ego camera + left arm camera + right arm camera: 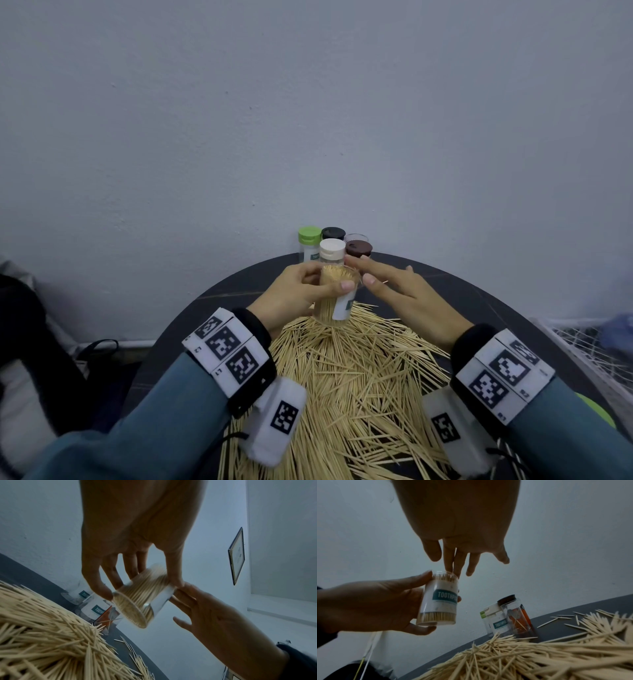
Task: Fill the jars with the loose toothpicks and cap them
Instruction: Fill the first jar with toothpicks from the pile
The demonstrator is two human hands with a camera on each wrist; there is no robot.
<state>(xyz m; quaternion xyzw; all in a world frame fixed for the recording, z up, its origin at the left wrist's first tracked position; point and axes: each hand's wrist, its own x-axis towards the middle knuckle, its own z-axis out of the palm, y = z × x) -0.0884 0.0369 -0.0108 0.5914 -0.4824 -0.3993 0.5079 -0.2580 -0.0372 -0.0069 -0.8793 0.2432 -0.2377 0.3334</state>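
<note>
Toothpicks (356, 377) are piled loose all over the near half of the dark round table (212, 294). The left hand (291, 298) has its fingers and thumb wrapped round an uncapped clear jar (337, 298), packed full, lifted off the table over the far end of the pile. The right hand (407, 301) sits just right of it, fingers stretched out straight, tips touching the jar's rim, gripping nothing. At the far edge, by the wall, stand jars with green (309, 234), black (333, 233), white (332, 249) and brown caps (358, 248).
</note>
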